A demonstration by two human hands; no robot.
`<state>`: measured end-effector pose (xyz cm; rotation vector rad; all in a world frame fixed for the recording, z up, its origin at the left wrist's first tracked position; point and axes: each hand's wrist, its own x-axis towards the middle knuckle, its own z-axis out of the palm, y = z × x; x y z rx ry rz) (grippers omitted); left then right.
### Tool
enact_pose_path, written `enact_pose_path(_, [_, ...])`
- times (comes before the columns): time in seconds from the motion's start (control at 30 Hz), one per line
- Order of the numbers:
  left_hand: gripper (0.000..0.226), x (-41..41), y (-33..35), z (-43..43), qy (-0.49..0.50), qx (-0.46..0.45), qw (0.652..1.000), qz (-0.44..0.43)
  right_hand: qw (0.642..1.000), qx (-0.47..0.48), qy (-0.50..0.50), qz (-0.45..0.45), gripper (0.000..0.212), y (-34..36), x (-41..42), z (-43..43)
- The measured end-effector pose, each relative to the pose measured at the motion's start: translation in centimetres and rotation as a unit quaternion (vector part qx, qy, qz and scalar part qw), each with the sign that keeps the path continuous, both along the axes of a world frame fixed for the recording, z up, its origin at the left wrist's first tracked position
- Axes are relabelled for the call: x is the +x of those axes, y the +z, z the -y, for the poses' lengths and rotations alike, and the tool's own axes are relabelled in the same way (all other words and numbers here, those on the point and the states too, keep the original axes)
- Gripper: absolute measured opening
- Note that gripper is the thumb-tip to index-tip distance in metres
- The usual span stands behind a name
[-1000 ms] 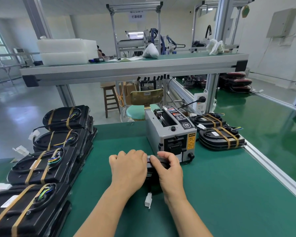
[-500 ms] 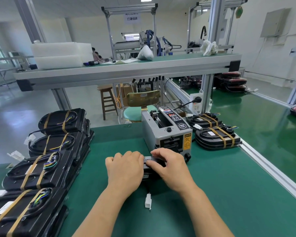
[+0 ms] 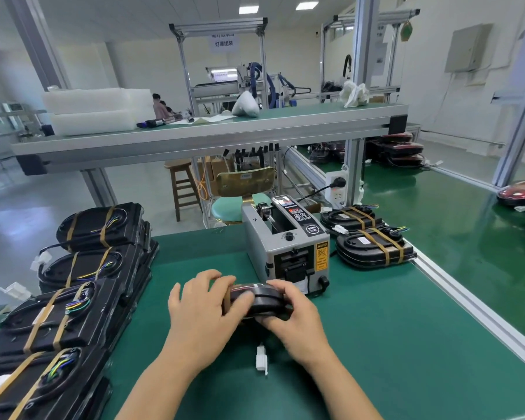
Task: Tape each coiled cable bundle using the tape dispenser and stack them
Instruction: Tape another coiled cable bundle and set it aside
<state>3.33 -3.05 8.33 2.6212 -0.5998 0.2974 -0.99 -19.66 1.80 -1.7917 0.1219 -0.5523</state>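
Note:
A black coiled cable bundle [image 3: 262, 301] is held just above the green mat in front of the grey tape dispenser [image 3: 285, 247]. My left hand [image 3: 203, 307] grips its left side, fingers curled over the top. My right hand [image 3: 297, 316] grips its right side from below and behind. A white connector [image 3: 262, 360] hangs from the bundle onto the mat. A row of taped bundles [image 3: 73, 298] lies along the left. Two taped bundles [image 3: 373, 247] sit stacked to the right of the dispenser.
The green mat [image 3: 376, 344] has an aluminium rail [image 3: 473, 316] along its right edge. A raised shelf [image 3: 209, 134] spans the bench above. A stool [image 3: 240, 204] and a socket post [image 3: 337, 183] stand behind the dispenser. More product lies on the right-hand bench [image 3: 522, 195].
Both hands have lifted and turned the bundle, so its rim now shows between them. The right hand has shifted round to the bundle's lower right side.

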Motion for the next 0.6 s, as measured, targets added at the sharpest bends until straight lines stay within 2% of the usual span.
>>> enact_pose_path(0.07, [0.067,-0.6,0.1,-0.5,-0.073,0.032,0.996,0.032,0.998,-0.036,-0.019,0.037,0.058,0.8,0.0,-0.8])
enact_pose_path(0.13, [0.076,-0.6,0.1,-0.6,-0.103,0.042,0.992,0.057,0.993,-0.085,-0.015,0.077,0.060,1.8,0.0,-1.7])
enact_pose_path(0.2, [0.074,-0.4,0.2,-0.8,-0.087,-0.029,0.994,0.066,0.991,-0.087,0.026,0.094,0.059,2.7,0.1,-2.1])
enact_pose_path(0.3, [0.062,-0.5,-0.2,-1.8,-0.088,-0.171,0.981,0.040,0.994,0.021,0.087,0.056,0.051,3.5,0.2,-1.0])
enact_pose_path(0.37, [0.060,-1.0,-0.5,-2.3,-0.075,-0.217,0.973,0.030,0.984,0.177,0.000,0.035,0.030,3.6,0.5,0.3])
enact_pose_path(0.43, [0.060,-1.4,-0.6,-2.5,-0.067,-0.231,0.970,0.030,0.944,0.303,-0.132,0.004,0.008,3.7,1.2,1.8])
enact_pose_path(0.5, [0.064,-1.6,-0.5,-2.5,-0.074,-0.231,0.970,0.026,0.918,0.339,-0.201,-0.032,0.010,3.7,2.1,3.1])
enact_pose_path(0.6, [0.064,-1.6,-0.5,-2.5,-0.067,-0.233,0.970,0.008,0.902,0.364,-0.219,-0.072,0.009,4.0,3.3,3.8])
